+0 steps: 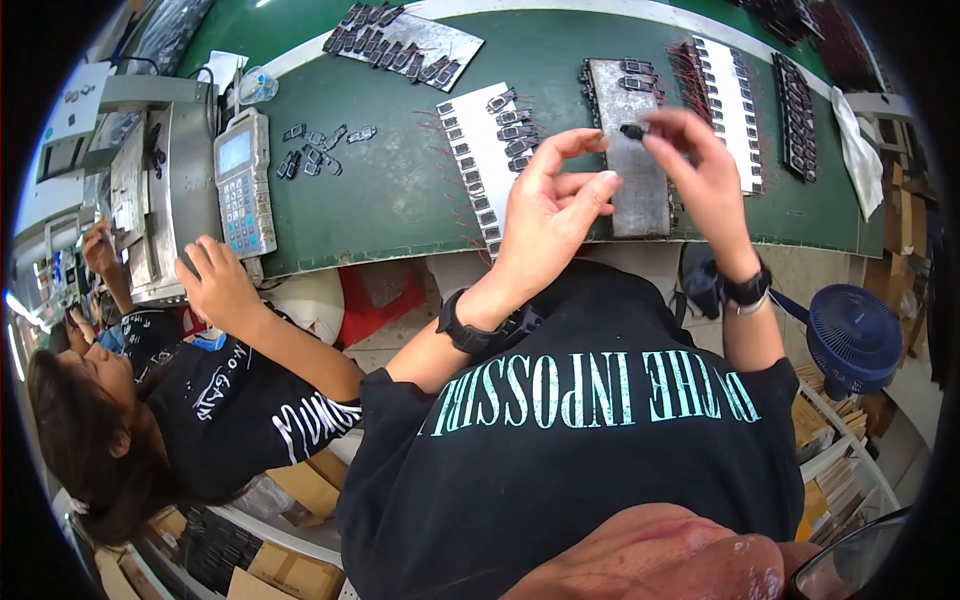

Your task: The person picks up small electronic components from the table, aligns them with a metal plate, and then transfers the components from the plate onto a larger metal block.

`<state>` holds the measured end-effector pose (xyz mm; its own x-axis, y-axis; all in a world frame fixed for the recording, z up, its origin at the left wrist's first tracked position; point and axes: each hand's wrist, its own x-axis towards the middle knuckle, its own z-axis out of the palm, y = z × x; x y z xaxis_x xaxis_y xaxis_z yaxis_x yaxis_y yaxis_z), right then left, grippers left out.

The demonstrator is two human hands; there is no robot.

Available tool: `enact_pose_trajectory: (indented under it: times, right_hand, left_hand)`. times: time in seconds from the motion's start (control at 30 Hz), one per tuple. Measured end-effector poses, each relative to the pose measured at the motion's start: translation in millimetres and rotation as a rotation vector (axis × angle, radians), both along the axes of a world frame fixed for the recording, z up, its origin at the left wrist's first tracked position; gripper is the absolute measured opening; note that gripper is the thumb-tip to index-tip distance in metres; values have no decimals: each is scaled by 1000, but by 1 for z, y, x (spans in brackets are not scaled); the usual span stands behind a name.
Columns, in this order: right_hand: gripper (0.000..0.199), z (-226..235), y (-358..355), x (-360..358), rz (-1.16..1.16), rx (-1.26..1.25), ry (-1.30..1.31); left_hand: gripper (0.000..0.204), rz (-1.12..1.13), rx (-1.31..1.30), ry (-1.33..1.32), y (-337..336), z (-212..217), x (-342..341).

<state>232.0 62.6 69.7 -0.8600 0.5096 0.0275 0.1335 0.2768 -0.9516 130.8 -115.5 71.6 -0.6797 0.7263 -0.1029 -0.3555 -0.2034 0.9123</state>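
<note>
Flanking the metal plate (pixel 640 205), white strips (pixel 480 137) hold small black parts (pixel 514 132).

Across the chest of my black T-shirt (pixel 600 480) runs one line of large pale-turquoise serif capitals (pixel 590 390), upside down from where I look and cut off by folds at both ends. Beside me, on my left, a co-worker's black T-shirt (pixel 185 450) carries smaller white hand-drawn-style lettering (pixel 222 385) on the chest and bigger, bolder white capitals (pixel 312 428) at the sleeve. The person beyond wears a dark shirt (pixel 150 325) with white print too small for me to make out. Marks on the grey terminal's keys (pixel 247 213) are likewise too tiny to read.
</note>
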Motion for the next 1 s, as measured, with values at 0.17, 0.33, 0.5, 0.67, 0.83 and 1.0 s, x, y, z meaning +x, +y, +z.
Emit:
enact_pose_trajectory:
  times: [0.17,0.33,0.5,0.67,0.83,1.0]
  right_hand:
    - [14,-7,33,-24,-100,348,-257]
    - [14,-22,35,-25,-138,887,31]
    - [17,-20,38,-25,-13,947,30]
    - [20,-19,46,-30,-3,1063,5]
    - [22,-22,49,-31,37,1135,18]
    - [24,-20,55,-29,66,1164,0]
  left_hand:
    - [26,-70,-141,206,-7,-11,-4]
    - [23,-199,-227,1065,3,-11,-3]
    - [25,-305,-275,1403,19,-18,5]
    - [25,-335,-295,1403,20,-23,4]
    - [24,-328,-292,1376,18,-26,5]
    - [23,-328,-281,1363,18,-28,3]
